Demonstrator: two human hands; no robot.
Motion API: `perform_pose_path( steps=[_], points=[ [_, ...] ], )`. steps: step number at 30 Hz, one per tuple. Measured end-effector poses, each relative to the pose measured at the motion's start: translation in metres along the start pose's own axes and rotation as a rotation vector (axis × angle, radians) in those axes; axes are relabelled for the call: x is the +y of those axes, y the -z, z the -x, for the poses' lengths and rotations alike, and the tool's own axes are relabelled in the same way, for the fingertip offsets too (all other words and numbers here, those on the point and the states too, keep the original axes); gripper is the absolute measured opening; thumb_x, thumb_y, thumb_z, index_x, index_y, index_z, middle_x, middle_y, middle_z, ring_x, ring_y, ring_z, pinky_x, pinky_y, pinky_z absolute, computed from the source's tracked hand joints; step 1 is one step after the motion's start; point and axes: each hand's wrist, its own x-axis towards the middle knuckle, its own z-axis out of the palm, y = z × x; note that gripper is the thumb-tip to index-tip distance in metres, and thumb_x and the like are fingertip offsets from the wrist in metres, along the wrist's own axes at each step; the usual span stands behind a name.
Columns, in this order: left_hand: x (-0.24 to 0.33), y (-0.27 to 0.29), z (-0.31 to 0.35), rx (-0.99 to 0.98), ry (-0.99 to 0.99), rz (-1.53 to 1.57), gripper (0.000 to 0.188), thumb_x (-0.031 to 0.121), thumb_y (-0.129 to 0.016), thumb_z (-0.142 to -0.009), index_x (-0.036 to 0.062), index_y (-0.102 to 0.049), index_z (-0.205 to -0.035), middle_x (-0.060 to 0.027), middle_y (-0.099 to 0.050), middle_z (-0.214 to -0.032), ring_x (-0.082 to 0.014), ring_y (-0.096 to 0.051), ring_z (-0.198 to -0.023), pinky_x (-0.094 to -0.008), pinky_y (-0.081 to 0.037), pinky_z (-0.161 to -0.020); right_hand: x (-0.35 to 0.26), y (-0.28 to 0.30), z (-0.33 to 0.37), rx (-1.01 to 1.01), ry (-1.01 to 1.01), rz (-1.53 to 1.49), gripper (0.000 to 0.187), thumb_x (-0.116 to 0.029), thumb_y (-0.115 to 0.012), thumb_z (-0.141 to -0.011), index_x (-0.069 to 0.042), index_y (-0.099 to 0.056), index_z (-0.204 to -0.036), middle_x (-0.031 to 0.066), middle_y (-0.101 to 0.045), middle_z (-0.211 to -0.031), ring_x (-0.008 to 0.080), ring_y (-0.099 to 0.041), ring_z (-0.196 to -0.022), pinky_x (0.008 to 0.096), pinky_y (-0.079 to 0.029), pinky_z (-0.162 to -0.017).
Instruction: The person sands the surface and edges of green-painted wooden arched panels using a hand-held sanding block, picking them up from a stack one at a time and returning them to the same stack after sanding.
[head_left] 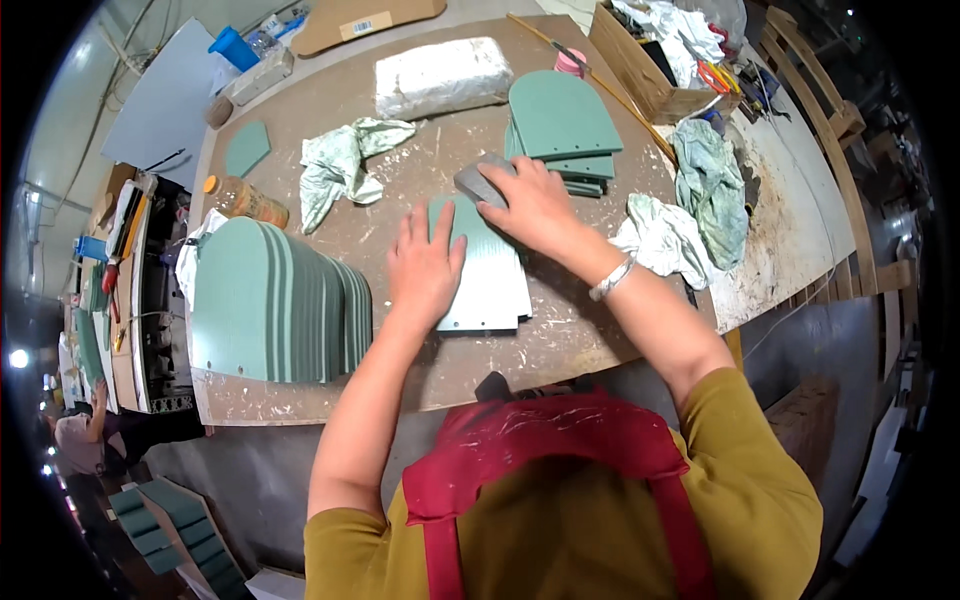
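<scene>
Two hands on green panel (487, 275), left hand (425, 265) flat, fingers spread, right hand (535, 205) fingers gripping grey block (478, 184)

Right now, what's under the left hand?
The left hand lies flat on a green arched panel on the workbench; whatever lies beneath that panel is covered.

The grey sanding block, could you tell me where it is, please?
Head view, centre: the sanding block is under the right hand, on the green panel's far end.
</scene>
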Motion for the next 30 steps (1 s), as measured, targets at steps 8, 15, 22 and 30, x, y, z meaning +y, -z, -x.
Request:
perform_pose_path(
  steps=[8, 15, 22, 30],
  points=[
    [0.034, 0.004, 0.071, -0.124, -0.392, 0.105, 0.075, 0.05, -0.062, -0.09, 0.0098, -0.041, -0.149, -0.0099, -0.04, -0.156, -0.0307, -0.035, -0.145, -0.0532, -0.028, -0.116, -0.03, 0.003, -0.026, -0.277, 0.016, 0.032, 0.043, -0.04, -0.06, -0.088, -0.015, -0.067, -0.122, 0.0241, -0.067, -0.108, 0.042, -0.063, -0.106, 0.049, -0.051, -0.091],
    [0.023, -0.015, 0.078, -0.042, -0.359, 0.066, 0.072, 0.05, -0.062, -0.089, 0.0116, -0.045, -0.147, -0.0062, -0.043, -0.154, -0.0266, -0.036, -0.144, -0.0493, -0.028, -0.116, -0.095, 0.019, -0.064, -0.484, 0.452, 0.248, 0.047, -0.042, -0.067, -0.084, -0.02, -0.067, -0.127, 0.0179, -0.064, -0.112, 0.0368, -0.06, -0.111, 0.0468, -0.049, -0.094],
    [0.031, -0.01, 0.073, -0.02, -0.408, 0.073, 0.07, 0.049, -0.062, -0.089, 0.0119, -0.046, -0.147, -0.0063, -0.042, -0.155, -0.0264, -0.038, -0.143, -0.0506, -0.028, -0.115, -0.09, -0.026, -0.092, -0.451, 0.516, 0.244, 0.048, -0.041, -0.069, -0.083, -0.02, -0.068, -0.126, 0.0154, -0.063, -0.113, 0.0343, -0.058, -0.111, 0.0494, -0.046, -0.089],
    [0.038, -0.012, 0.068, -0.007, -0.408, 0.09, 0.069, 0.05, -0.059, -0.092, 0.0102, -0.045, -0.147, -0.0076, -0.042, -0.155, -0.0252, -0.036, -0.144, -0.0504, -0.029, -0.114, -0.091, -0.053, -0.09, -0.359, 0.735, 0.305, 0.038, -0.042, -0.066, -0.084, -0.019, -0.071, -0.115, 0.0151, -0.063, -0.103, 0.0329, -0.06, -0.103, 0.0478, -0.047, -0.085]
  ],
)
